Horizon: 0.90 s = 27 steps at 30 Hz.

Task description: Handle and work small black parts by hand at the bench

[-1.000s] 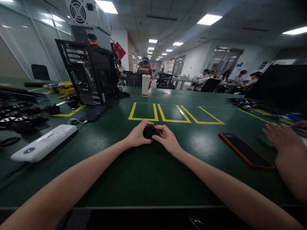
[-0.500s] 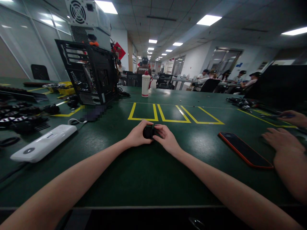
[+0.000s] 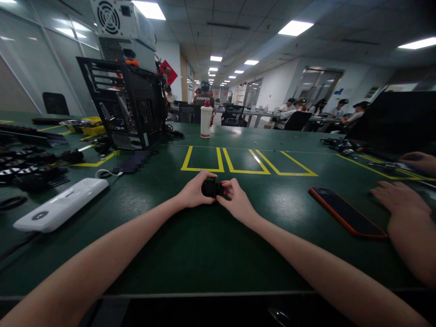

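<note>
Just in front of the yellow tape marks, a small black object is held up over the green table. My left hand grips it from the left, thumb below and fingers above. On its right side, my right hand has thumb and fingers closed on a small dark part of it. Whether that part is separate from the rest I cannot tell.
A white power bank and an open computer case stand left. A white bottle is behind the tape. An orange-edged phone lies right, beside another person's hands.
My right hand has shifted slightly, and its fingers have curled more. A dark part now shows between the black object and my right fingers. The other person's upper hand has moved slightly.
</note>
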{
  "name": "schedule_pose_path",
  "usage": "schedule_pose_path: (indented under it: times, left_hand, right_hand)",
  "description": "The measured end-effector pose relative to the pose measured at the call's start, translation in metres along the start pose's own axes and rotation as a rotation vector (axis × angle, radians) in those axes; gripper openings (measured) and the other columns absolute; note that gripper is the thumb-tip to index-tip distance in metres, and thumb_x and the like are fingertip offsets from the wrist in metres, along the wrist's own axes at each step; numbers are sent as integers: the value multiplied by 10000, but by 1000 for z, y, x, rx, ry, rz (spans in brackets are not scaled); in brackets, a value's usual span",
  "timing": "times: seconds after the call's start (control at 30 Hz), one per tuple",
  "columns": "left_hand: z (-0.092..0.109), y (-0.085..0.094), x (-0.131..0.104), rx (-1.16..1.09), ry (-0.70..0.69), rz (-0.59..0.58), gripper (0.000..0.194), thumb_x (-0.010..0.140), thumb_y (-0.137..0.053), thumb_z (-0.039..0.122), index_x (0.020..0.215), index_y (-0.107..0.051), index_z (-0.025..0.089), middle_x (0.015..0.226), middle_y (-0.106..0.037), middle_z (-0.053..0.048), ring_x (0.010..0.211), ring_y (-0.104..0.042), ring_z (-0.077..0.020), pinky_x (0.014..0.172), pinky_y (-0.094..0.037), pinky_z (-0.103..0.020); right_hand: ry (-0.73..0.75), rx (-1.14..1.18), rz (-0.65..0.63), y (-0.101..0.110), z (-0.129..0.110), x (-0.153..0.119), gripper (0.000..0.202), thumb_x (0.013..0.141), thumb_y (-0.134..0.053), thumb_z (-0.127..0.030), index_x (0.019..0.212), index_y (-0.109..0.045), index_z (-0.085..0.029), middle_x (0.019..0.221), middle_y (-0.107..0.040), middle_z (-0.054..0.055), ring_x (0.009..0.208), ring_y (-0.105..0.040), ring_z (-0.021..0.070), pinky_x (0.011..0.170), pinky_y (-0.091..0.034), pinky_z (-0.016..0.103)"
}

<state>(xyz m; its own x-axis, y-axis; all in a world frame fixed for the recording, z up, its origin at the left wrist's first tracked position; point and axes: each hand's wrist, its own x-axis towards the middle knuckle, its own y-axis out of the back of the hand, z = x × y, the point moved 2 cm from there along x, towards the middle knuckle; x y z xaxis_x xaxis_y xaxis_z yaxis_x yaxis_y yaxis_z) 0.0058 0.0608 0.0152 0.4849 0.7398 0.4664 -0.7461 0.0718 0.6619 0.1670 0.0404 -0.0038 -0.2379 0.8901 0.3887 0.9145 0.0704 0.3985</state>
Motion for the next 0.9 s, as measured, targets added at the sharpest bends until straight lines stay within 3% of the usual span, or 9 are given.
schedule_pose_path:
  times: [0.17,0.33,0.53,0.67,0.9]
  left_hand:
    - [-7,2,5,-28,51,-14,586,590,-689,290,1103,-422,199,1113,-494,-80,1017,-508,-239,866,-407,-419]
    - [-21,1,9,-39,171,-47,569,625,-658,399,1109,-442,192,1093,-524,-85,988,-534,-236,848,-425,-410]
    - [-18,-3,7,25,132,-44,654,676,-612,348,1255,-325,252,1149,-500,-65,1064,-493,-228,919,-374,-420]
    - [-16,-4,7,76,83,-73,529,709,-564,322,1207,-399,256,1222,-448,-59,1108,-454,-229,938,-362,-406]
    - [-12,-5,9,77,115,-102,450,720,-550,384,1124,-426,231,1131,-486,-55,1038,-488,-224,876,-407,-394]
  right_hand:
    - [-109,-117,13,4,8,3,282,697,-591,-257,921,-429,-198,924,-565,39,902,-569,178,828,-436,392]
    - [-143,-287,7,5,5,1,314,711,-583,-212,1000,-463,-190,1011,-567,83,972,-544,218,848,-406,419]
    - [-58,-396,-34,3,3,4,311,758,-503,-157,1067,-474,-171,1076,-541,108,1031,-502,238,890,-383,419]
    - [-31,-427,-60,6,3,7,274,757,-508,-164,1031,-505,-177,1046,-552,98,991,-503,236,869,-393,425]
    - [-41,-412,-54,8,4,9,275,754,-521,-184,1029,-515,-186,1052,-556,93,1007,-487,246,863,-394,437]
